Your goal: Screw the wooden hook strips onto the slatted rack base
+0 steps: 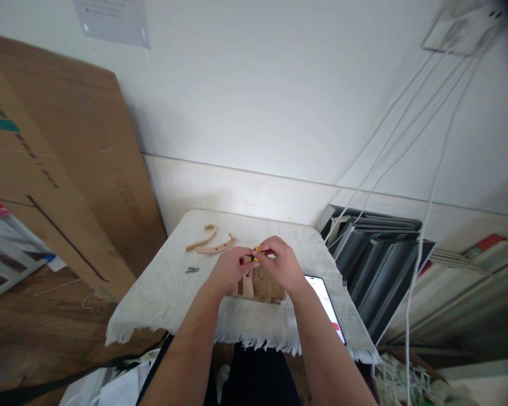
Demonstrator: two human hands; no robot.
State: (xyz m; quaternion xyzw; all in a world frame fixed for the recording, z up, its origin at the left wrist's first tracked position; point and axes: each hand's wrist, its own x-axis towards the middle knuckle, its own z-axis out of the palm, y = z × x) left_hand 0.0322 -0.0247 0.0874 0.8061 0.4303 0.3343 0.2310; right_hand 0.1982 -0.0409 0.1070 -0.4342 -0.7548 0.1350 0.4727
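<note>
Both my hands meet over the middle of a small table covered with a white fringed cloth [165, 293]. My left hand [228, 269] and my right hand [279, 262] are closed in a pinch around a small yellow and black tool [256, 252] between the fingertips. Under my hands lies a wooden assembly [262, 286] of flat light-brown pieces. Two curved wooden pieces [211, 242] lie on the cloth to the far left of my hands. A few small dark metal screws [192, 270] rest on the cloth left of my left hand.
A phone [328, 307] with a lit screen lies on the table's right side. Large cardboard sheets [46, 158] lean on the wall at left. Dark grey panels [376, 259] stand right of the table. White cables [427, 186] hang down from a wall socket.
</note>
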